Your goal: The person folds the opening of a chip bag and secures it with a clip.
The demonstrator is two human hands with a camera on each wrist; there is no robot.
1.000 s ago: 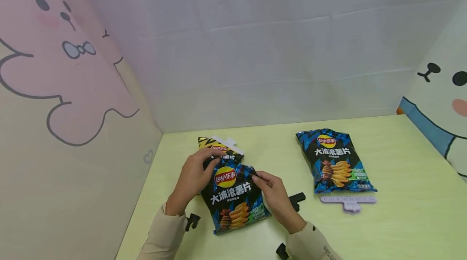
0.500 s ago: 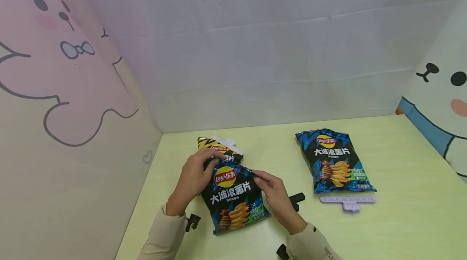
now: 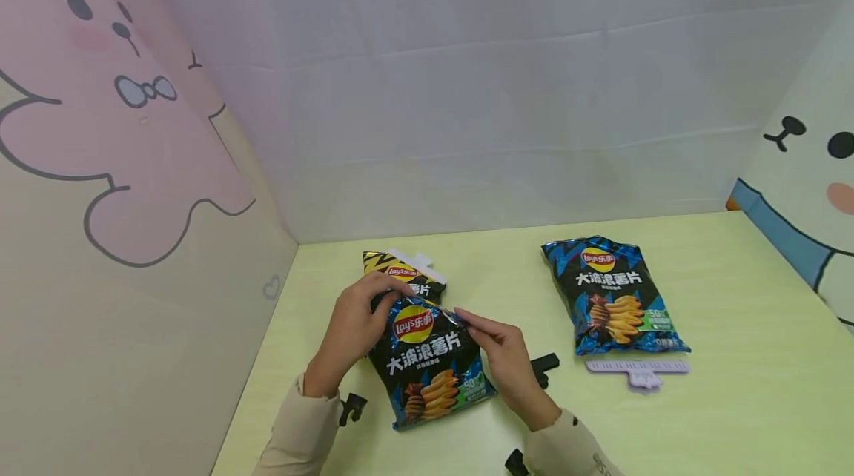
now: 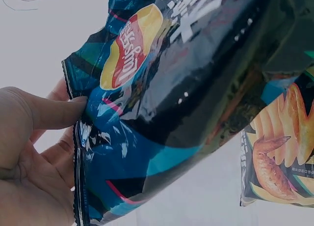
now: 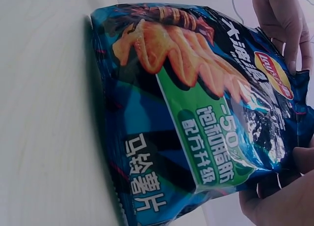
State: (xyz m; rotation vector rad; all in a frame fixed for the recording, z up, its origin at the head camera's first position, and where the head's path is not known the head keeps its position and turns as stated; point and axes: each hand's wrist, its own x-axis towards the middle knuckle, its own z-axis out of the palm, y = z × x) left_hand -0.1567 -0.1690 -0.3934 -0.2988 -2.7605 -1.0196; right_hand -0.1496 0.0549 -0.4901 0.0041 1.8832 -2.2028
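A blue-and-black chip bag [image 3: 427, 365] is held tilted, its printed front toward the head camera. My left hand [image 3: 356, 320] pinches its top edge at the left; in the left wrist view the thumb [image 4: 61, 110] presses on the front near the crimped seam. At the upper right corner, my right hand [image 3: 505, 357] pinches the same top edge between thumb and fingers. A thin pale line runs along that edge between the hands. Seen from the right wrist, the bag's lower end [image 5: 142, 172] is close over the table.
Behind the held bag lies a yellow-and-black chip bag [image 3: 387, 262] with a white bag clip [image 3: 418, 264] across its top. Another blue-and-black chip bag [image 3: 617, 298] lies at the right, a purple bag clip [image 3: 638, 368] in front of it. Walls enclose the table [image 3: 747, 387] behind and at the left.
My right fingers have shifted slightly up and left along the bag's top edge. The raised corner there has flattened, and a pale line now shows. My left hand stays in place.
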